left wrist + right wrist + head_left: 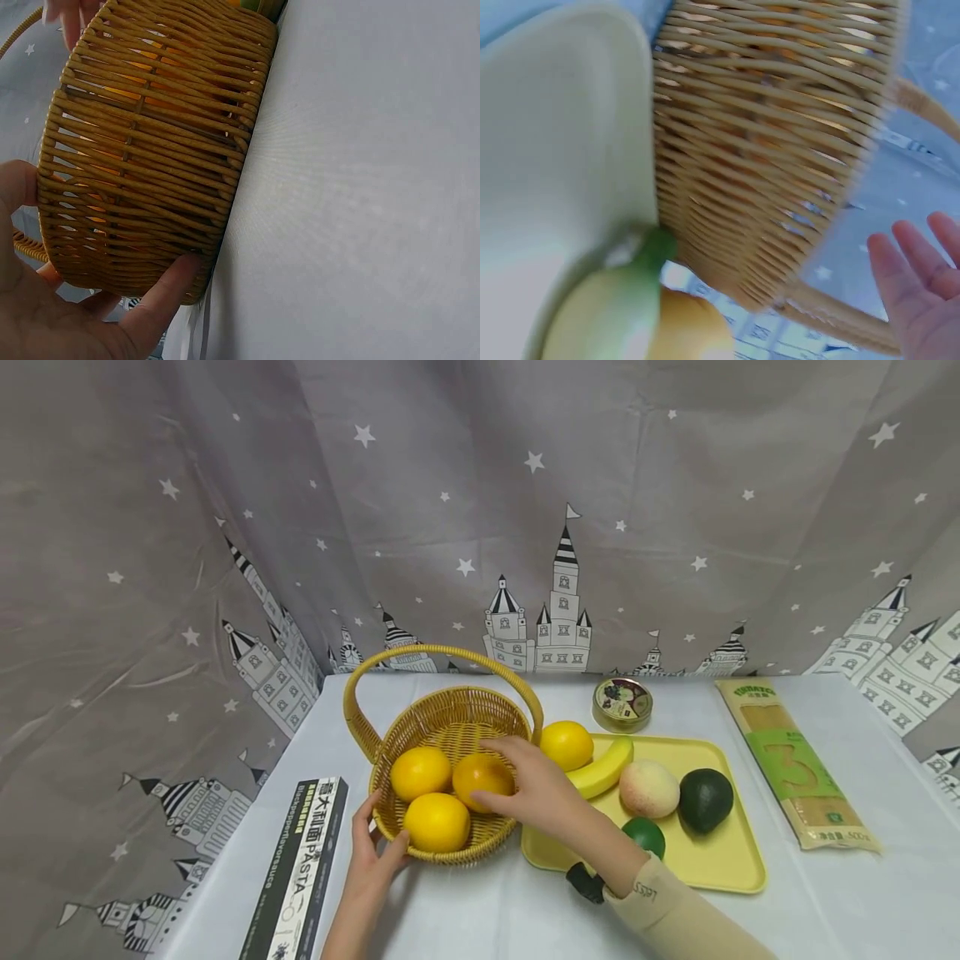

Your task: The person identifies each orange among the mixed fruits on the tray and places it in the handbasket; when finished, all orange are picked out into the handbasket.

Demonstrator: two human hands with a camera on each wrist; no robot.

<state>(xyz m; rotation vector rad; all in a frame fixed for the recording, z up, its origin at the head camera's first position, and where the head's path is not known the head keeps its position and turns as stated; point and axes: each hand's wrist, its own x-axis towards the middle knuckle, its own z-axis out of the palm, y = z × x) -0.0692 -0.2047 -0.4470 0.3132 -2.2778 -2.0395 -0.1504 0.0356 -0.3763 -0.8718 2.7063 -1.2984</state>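
Gripping the basket (468, 710) at lower centre, the left hand (372, 852) is steadying it; the right hand (537, 785) is spanning, wide-fingered, an orange (474, 776), probably light, slippery, best cupped.

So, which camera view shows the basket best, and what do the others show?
The head view: it shows the basket from above, with its arching handle, woven inside and three yellow-orange fruits together. Both wrist views show mostly its outer side, close up, with only pieces of handle.
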